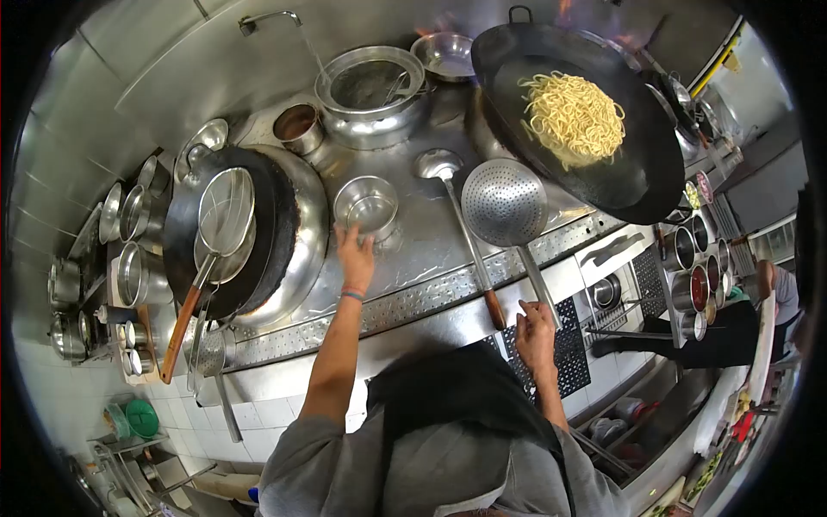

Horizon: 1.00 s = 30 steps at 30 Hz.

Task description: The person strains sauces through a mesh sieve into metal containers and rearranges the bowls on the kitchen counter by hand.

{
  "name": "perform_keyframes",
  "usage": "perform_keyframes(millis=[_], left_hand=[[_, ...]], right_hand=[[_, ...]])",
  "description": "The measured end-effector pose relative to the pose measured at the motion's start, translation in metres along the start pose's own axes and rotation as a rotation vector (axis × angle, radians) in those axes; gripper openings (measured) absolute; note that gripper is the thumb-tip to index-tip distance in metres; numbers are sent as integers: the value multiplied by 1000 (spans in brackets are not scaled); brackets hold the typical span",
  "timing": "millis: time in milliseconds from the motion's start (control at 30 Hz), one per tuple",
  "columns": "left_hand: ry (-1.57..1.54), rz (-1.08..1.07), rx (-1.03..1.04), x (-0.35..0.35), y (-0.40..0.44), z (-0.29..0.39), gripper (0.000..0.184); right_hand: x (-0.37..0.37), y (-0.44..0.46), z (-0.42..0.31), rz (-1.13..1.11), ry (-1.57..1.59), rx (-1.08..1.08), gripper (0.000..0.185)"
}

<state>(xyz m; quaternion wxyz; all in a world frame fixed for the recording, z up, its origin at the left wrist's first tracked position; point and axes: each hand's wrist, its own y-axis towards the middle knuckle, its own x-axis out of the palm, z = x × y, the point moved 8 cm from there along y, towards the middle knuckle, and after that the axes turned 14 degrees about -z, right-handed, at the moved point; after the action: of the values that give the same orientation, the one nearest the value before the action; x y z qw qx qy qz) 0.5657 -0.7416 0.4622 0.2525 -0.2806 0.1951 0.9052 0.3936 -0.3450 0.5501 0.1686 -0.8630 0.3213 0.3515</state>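
Note:
My left hand [354, 250] is at the near rim of a small steel bowl [366, 207] on the steel counter, its fingers spread. My right hand [536, 332] is by the lower end of the handle of a perforated round skimmer [505, 202]; its fingers look bent, and whether they grip the handle is unclear. Left of the skimmer lies a ladle [438, 164] with a wooden handle end. Pale noodles [575, 119] lie in a large black wok [642, 164] at the upper right.
Water runs into a steel pot [370, 129] at the back. A black wok [185, 233] at the left bears wire strainers [226, 211]. Flames show behind the right wok. Another person's dark-clothed leg [646, 343] and arm are at the far right, near several containers [691, 289].

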Motion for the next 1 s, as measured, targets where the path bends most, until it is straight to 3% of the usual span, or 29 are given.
perform_keyframes(millis=[100, 167, 200, 300, 433, 500, 533, 667, 767, 833, 900, 1000], left_hand=[[144, 90, 5, -29, 11, 50, 46], [7, 101, 141, -57, 35, 104, 55], [-271, -21, -24, -48, 54, 98, 47], [-1217, -317, -243, -4, 110, 111, 40], [-1479, -442, -365, 89, 203, 100, 32], [-1395, -458, -459, 148, 254, 76, 37], [-1562, -533, -615, 185, 278, 68, 45], [-1726, -450, -766, 213, 346, 93, 46], [-1973, -212, -665, 188, 397, 124, 37], [-2288, -261, -585, 194, 464, 98, 28], [-2256, -12, -663, 143, 470, 118, 28], [-2188, 0, -668, 87, 510, 108, 25]], right_hand=[[3, 1, 6, 25, -15, -21, 26], [2, 2, -5, 96, -110, -160, 27], [6, 3, -2, 58, -48, -84, 26], [13, 9, -2, 5, -40, -119, 25], [14, 20, 3, -36, -18, -65, 24], [10, 24, 7, -56, -43, -34, 24], [9, 26, 14, -48, -42, -26, 24], [4, 27, 41, -19, -20, 38, 22], [-3, 26, 49, 40, -61, 26, 22], [0, 28, 57, 16, 24, 105, 20], [7, 30, 65, -31, 64, 156, 20], [16, 40, 67, -69, 49, 114, 20]])
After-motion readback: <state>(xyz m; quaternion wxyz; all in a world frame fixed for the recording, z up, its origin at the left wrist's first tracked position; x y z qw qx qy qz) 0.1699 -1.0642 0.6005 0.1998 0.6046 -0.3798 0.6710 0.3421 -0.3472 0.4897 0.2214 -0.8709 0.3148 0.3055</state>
